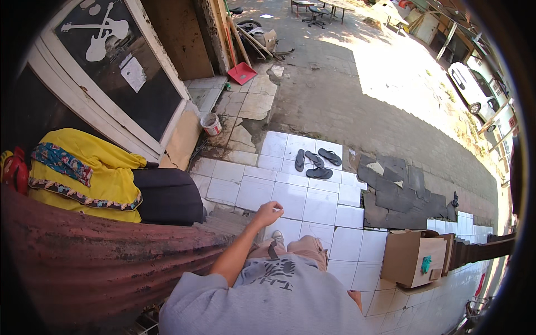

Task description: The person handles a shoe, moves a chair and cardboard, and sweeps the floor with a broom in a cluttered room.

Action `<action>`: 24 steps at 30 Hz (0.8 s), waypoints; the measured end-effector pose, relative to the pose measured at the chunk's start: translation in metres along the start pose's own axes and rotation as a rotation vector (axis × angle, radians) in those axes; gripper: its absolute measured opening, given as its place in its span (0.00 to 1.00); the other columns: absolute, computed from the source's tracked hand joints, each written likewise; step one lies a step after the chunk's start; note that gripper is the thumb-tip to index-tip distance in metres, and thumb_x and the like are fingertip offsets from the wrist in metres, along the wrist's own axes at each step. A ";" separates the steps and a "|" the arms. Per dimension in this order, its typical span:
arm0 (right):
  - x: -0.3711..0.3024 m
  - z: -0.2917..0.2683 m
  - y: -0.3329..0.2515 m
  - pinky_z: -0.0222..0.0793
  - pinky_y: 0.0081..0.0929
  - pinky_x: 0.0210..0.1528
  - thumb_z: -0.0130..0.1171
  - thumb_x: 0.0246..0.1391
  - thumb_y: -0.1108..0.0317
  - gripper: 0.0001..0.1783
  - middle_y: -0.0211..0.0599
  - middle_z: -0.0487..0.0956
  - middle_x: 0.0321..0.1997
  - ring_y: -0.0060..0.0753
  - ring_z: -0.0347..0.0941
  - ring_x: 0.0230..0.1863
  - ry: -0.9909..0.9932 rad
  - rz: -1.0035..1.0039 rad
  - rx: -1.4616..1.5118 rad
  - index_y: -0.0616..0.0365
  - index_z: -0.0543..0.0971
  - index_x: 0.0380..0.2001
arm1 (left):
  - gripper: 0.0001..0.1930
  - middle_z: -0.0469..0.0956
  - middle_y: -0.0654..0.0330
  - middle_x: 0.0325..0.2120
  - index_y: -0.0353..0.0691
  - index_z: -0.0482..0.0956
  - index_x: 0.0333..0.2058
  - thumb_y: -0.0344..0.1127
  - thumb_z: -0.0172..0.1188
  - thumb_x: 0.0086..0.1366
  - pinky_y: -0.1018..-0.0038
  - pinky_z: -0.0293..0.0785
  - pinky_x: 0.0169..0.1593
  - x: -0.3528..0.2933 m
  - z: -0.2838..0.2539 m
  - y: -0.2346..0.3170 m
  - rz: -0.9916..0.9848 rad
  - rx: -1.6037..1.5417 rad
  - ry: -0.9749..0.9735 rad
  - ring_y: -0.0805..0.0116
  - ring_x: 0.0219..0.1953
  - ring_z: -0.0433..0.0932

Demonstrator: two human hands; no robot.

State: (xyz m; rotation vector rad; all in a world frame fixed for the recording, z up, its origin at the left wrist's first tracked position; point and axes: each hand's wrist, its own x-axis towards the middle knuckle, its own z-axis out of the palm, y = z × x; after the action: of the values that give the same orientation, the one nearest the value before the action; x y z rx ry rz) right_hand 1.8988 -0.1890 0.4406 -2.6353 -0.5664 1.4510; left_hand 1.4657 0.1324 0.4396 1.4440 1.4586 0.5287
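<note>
My left hand (269, 213) hangs over the white floor tiles (289, 199) in front of me, its fingers curled loosely in. Nothing shows between those fingers. Low on the right of my grey shirt, only part of my right hand (355, 296) comes out past the cloth; its fingers are mostly hidden. Both hands are apart from any object. Beyond my left hand, several black flip-flops (319, 172) lie on the tiles. To my right stands a cardboard box (414, 258) with a small green item (426, 264) on its side.
A rusty red corrugated sheet (111, 254) runs along my left. Behind it are a yellow garment (106, 167) and black cloth (167, 194); I cannot tell whether someone wears them. A bucket (211, 124) and red dustpan (242, 73) stand ahead. Dark mats (405, 192) lie right.
</note>
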 end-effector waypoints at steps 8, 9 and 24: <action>0.237 0.049 -0.094 0.75 0.32 0.26 0.57 0.51 0.62 0.18 0.43 0.79 0.29 0.35 0.77 0.24 -0.182 -0.193 -0.117 0.69 0.79 0.38 | 0.18 0.80 0.56 0.37 0.38 0.79 0.39 0.45 0.62 0.57 0.70 0.74 0.44 0.217 -0.084 0.048 -0.004 0.017 0.017 0.64 0.39 0.79; 0.252 0.047 -0.138 0.75 0.32 0.26 0.57 0.51 0.62 0.18 0.42 0.79 0.29 0.34 0.77 0.24 -0.205 -0.219 -0.148 0.68 0.79 0.38 | 0.18 0.80 0.56 0.37 0.38 0.79 0.39 0.46 0.62 0.56 0.70 0.74 0.44 0.237 -0.089 0.034 -0.058 -0.017 0.025 0.64 0.39 0.79; 0.451 -0.076 -0.879 0.68 0.25 0.20 0.55 0.54 0.61 0.16 0.36 0.78 0.27 0.26 0.75 0.21 -0.019 -0.670 -0.175 0.65 0.79 0.38 | 0.24 0.80 0.57 0.30 0.39 0.81 0.39 0.54 0.64 0.52 0.65 0.74 0.41 0.289 -0.165 -0.139 -1.052 -0.344 0.227 0.61 0.36 0.79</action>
State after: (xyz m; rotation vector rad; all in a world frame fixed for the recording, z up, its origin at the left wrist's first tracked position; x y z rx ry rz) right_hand 1.9334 0.7955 0.3364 -2.1867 -1.4548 1.2424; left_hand 1.3098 0.4250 0.2980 0.2358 1.9384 0.2404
